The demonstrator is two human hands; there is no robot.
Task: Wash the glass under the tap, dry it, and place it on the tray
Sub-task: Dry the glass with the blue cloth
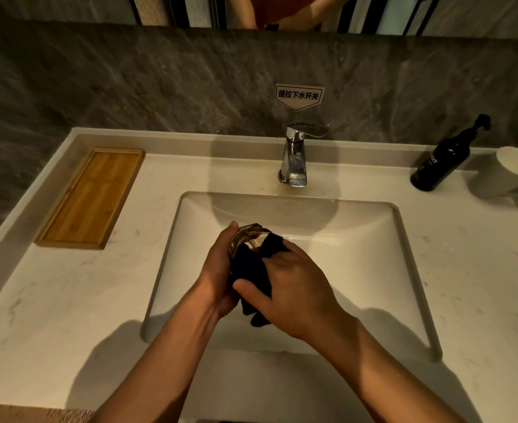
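Over the white sink basin (pixel 358 239) my left hand (pixel 218 270) grips a clear faceted glass (pixel 245 235), its mouth tilted away from me. My right hand (pixel 294 285) holds a dark cloth (pixel 251 273) that is pressed against the glass and partly pushed into its mouth. Most of the glass is hidden by the cloth and my fingers. The chrome tap (pixel 294 160) stands behind the basin with no water running. An empty wooden tray (pixel 90 198) lies on the counter at the far left.
A dark pump bottle (pixel 444 160) and a white mug (pixel 511 172) stand at the back right of the pale countertop (pixel 53 300). A grey stone wall with a white label (pixel 299 96) rises behind the tap, below a mirror.
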